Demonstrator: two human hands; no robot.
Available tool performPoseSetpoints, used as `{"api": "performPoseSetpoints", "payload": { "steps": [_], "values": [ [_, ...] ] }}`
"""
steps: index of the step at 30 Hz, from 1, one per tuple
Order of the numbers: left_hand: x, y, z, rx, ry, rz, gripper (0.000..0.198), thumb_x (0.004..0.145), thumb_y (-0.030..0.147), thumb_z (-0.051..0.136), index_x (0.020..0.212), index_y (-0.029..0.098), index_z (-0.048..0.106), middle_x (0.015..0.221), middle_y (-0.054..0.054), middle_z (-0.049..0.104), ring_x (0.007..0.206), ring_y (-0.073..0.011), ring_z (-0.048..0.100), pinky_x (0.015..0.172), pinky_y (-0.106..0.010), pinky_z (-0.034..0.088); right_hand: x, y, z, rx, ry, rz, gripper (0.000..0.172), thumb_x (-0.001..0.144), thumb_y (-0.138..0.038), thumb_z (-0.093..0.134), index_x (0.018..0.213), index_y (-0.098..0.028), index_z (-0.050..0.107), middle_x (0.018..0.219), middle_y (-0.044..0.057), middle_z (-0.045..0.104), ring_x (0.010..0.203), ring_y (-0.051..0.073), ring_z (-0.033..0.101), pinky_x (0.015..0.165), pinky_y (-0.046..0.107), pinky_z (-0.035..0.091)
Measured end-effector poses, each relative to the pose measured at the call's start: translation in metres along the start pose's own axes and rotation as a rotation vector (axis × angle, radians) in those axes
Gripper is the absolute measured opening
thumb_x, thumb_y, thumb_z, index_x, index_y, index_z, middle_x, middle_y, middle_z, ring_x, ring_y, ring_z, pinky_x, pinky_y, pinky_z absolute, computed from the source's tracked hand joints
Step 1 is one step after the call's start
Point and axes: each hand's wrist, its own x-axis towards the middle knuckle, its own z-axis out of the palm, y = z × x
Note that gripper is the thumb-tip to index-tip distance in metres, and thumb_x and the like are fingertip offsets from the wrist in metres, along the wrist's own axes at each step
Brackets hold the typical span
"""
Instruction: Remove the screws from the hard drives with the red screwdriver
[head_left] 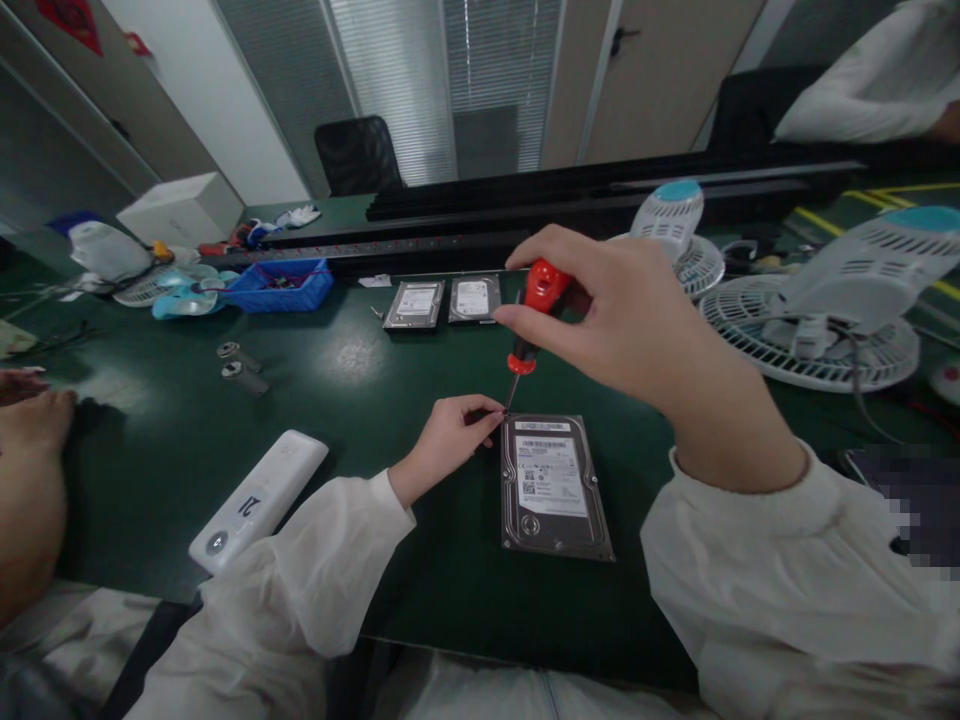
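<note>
A hard drive (555, 490) with a white label lies flat in front of me. My right hand (611, 315) grips the red and black handle of a screwdriver (546, 287) from above, and its shaft slants down to the drive's far left corner. At that corner my left hand (454, 440) has its thumb and fingers pinched together beside the screwdriver's tip. Whatever sits between those fingertips is too small to make out. Two more hard drives, one on the left (414, 305) and one on the right (474, 299), lie farther back on the green table (360, 430).
A white power bank (259, 500) lies left of my left arm, with two small metal cylinders (244, 375) beyond it. A blue bin (281, 287) stands at the back left. White fans (810, 320) lie on the right. Another person's arm (30, 480) rests at the left edge.
</note>
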Motion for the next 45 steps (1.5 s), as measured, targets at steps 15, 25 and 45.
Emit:
{"api": "performPoseSetpoints", "payload": {
  "steps": [15, 25, 45],
  "values": [
    [0.007, -0.001, -0.004, -0.039, 0.003, -0.136, 0.015, 0.089, 0.023, 0.069, 0.098, 0.015, 0.078, 0.076, -0.002, 0.072, 0.06, -0.0099, 0.064, 0.045, -0.015, 0.041, 0.0, 0.003, -0.003, 0.013, 0.007, -0.05, 0.034, 0.094, -0.045, 0.062, 0.118, -0.021, 0.064, 0.087, 0.003, 0.069, 0.069, 0.016, 0.061, 0.067, 0.032, 0.049],
    [0.007, 0.006, -0.006, -0.065, -0.012, -0.187, 0.013, 0.09, 0.021, 0.069, 0.096, 0.015, 0.078, 0.079, -0.002, 0.073, 0.061, -0.0095, 0.064, 0.046, -0.016, 0.042, 0.0, 0.001, -0.004, 0.019, -0.01, -0.037, 0.026, 0.094, -0.037, 0.061, 0.115, -0.021, 0.063, 0.084, 0.003, 0.066, 0.067, 0.016, 0.057, 0.067, 0.032, 0.046],
    [0.006, 0.009, -0.006, -0.083, 0.001, -0.212, 0.01, 0.091, 0.02, 0.068, 0.094, 0.015, 0.077, 0.079, -0.002, 0.074, 0.06, -0.0094, 0.065, 0.047, -0.016, 0.043, -0.001, 0.0, -0.004, 0.014, -0.015, -0.034, 0.024, 0.095, -0.037, 0.057, 0.114, -0.024, 0.063, 0.089, 0.004, 0.069, 0.07, 0.018, 0.061, 0.071, 0.034, 0.049]
  ]
}}
